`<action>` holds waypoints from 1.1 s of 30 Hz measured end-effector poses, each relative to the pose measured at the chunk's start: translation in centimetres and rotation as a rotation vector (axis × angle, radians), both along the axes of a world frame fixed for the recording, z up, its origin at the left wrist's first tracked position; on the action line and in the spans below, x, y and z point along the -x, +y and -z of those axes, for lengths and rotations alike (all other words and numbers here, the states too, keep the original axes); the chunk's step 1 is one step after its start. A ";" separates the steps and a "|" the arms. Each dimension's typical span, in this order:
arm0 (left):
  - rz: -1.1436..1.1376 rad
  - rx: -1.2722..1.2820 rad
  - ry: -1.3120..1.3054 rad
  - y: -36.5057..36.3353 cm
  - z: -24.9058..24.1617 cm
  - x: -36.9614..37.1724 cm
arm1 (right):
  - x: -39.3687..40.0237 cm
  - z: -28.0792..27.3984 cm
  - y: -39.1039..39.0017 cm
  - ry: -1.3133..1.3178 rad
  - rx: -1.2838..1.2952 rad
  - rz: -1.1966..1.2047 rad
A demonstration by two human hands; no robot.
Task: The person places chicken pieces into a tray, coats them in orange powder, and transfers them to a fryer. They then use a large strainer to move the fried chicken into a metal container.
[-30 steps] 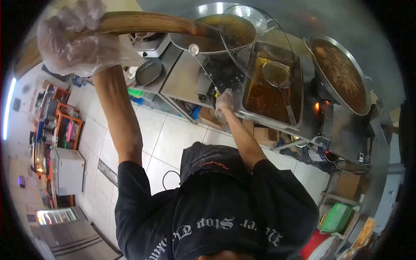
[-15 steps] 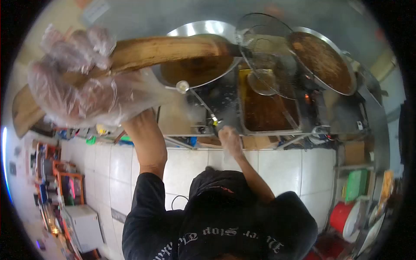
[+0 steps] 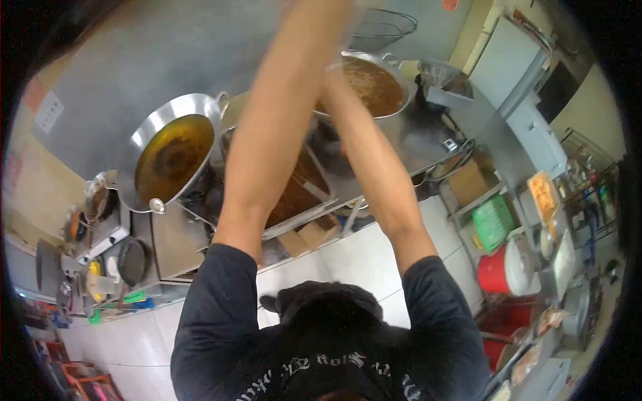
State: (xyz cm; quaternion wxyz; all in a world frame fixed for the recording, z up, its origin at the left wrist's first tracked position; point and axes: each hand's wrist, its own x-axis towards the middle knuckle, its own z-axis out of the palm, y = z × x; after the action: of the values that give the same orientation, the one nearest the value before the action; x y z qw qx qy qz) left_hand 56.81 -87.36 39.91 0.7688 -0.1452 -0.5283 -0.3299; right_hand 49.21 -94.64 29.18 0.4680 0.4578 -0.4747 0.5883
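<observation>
My left forearm (image 3: pixel 274 120) reaches up over the stove, and its hand lies past the top edge of the view. My right forearm (image 3: pixel 368 144) slants up behind the left one, with the right hand hidden there. Close to both arms, above the far side of the right wok (image 3: pixel 406 90), is a wire skimmer (image 3: pixel 384 30) with a dark round rim. Its handle is not visible. Brown liquid with pale froth fills that wok. Below my arms, a rectangular fryer vat (image 3: pixel 307 180) of brown oil is partly covered.
A large wok (image 3: pixel 194 107) of dark yellow oil stands to the left. Further left are a small stove (image 3: pixel 103 240) and a black pan (image 3: pixel 135 260). Shelves at right hold a green bag (image 3: pixel 491 224) and a red bucket (image 3: pixel 491 271). Cardboard boxes sit under the counter.
My view has swung right. My left hand, earlier gloved in plastic around the skimmer's wooden handle, has gone out of sight. My right arm has risen from the stove's front edge behind the left arm.
</observation>
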 end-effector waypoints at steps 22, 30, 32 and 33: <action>0.341 -0.820 -0.250 -17.8 22.6 2.8 | 25.5 -6.8 -6.2 0.008 -0.495 0.074; -0.051 -1.080 -0.422 -15.3 32.8 -0.1 | 29.9 -1.9 -8.9 -0.215 -0.808 0.013; -0.073 -1.156 -0.449 -13.4 34.8 -1.6 | 32.3 0.2 -8.7 -0.378 -0.794 -0.017; -0.137 -1.212 -0.466 -12.3 35.6 -2.5 | 35.2 1.5 -8.7 -0.350 -0.803 0.011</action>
State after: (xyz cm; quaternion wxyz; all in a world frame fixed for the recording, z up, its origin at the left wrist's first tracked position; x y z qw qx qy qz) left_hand 59.31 -99.64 4.26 0.5992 0.4232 -0.4095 -0.5424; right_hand 14.05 -103.37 27.71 0.1682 0.4944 -0.7404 0.4233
